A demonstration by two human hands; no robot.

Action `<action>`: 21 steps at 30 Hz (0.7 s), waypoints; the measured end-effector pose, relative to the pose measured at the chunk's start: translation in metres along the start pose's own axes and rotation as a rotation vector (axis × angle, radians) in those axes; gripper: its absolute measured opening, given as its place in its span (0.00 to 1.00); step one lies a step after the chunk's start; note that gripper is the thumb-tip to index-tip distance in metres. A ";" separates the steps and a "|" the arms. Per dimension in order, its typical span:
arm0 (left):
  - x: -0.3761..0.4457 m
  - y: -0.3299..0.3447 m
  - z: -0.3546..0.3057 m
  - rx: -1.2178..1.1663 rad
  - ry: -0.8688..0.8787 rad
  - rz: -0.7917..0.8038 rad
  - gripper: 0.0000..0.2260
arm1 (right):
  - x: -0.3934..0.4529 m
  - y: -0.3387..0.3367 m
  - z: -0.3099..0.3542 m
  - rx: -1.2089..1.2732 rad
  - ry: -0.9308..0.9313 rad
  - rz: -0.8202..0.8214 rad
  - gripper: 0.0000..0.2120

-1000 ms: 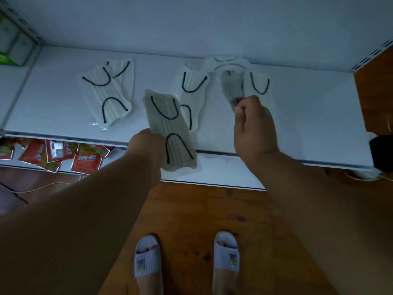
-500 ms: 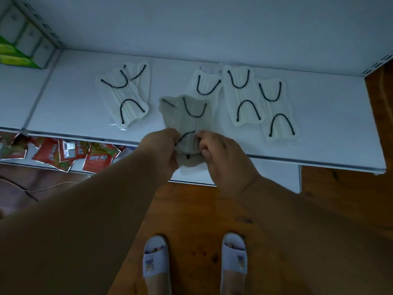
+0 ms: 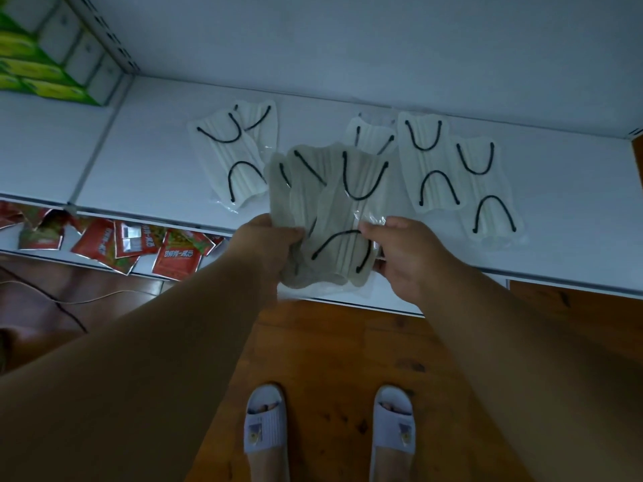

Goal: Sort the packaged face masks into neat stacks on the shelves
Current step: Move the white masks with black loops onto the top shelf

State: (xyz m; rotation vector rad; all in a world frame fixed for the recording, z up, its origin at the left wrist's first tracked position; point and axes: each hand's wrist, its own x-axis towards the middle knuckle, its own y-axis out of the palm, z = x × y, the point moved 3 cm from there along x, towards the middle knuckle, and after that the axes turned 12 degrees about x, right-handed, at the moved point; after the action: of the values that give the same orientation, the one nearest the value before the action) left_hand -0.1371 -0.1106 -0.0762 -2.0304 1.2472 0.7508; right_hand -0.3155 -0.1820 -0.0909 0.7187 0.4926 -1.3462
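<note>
Both hands hold a fanned bunch of packaged face masks (image 3: 330, 217), pale with black ear loops, over the front edge of the white shelf (image 3: 146, 168). My left hand (image 3: 268, 245) grips the bunch's left side. My right hand (image 3: 400, 252) pinches the clear wrapper at its right edge. Two overlapping masks (image 3: 236, 151) lie on the shelf to the left. One mask (image 3: 368, 133) peeks out behind the bunch. Two more masks (image 3: 428, 161) (image 3: 487, 189) lie side by side to the right.
Green boxes (image 3: 31, 64) stand on the neighbouring shelf bay at upper left. Red snack packets (image 3: 139, 245) are scattered on the lower shelf at left. A thin cable (image 3: 52, 297) runs over the wooden floor. My slippered feet (image 3: 330, 429) stand below.
My right hand brought a mask from the right of the shelf to the one in my left hand. The bunch has since fanned out wider and my right hand has shifted to its right edge.
</note>
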 end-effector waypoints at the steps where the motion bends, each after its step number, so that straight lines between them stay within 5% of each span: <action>1: 0.001 -0.002 0.000 0.010 0.005 -0.009 0.15 | 0.001 0.000 -0.002 0.003 0.003 0.018 0.07; 4: 0.002 -0.001 0.000 0.030 0.024 0.004 0.14 | 0.002 0.007 -0.004 -0.123 -0.115 0.067 0.03; 7: 0.002 0.001 -0.002 0.060 0.064 -0.058 0.12 | 0.005 0.019 0.002 -0.774 -0.474 -0.052 0.17; 10: 0.004 -0.007 -0.008 0.175 0.137 -0.270 0.09 | 0.007 0.035 0.005 -1.189 -0.689 -0.137 0.14; 14: 0.004 -0.029 -0.014 0.182 0.168 -0.408 0.09 | 0.016 0.053 -0.009 -1.298 -0.597 0.082 0.23; 21: 0.003 -0.051 -0.007 0.185 0.181 -0.311 0.06 | 0.018 0.070 -0.009 -1.241 -0.654 0.188 0.19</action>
State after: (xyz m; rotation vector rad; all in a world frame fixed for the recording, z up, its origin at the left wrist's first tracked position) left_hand -0.0883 -0.0997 -0.0627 -2.1043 1.0187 0.3002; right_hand -0.2428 -0.1833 -0.0970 -0.6653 0.5832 -0.7835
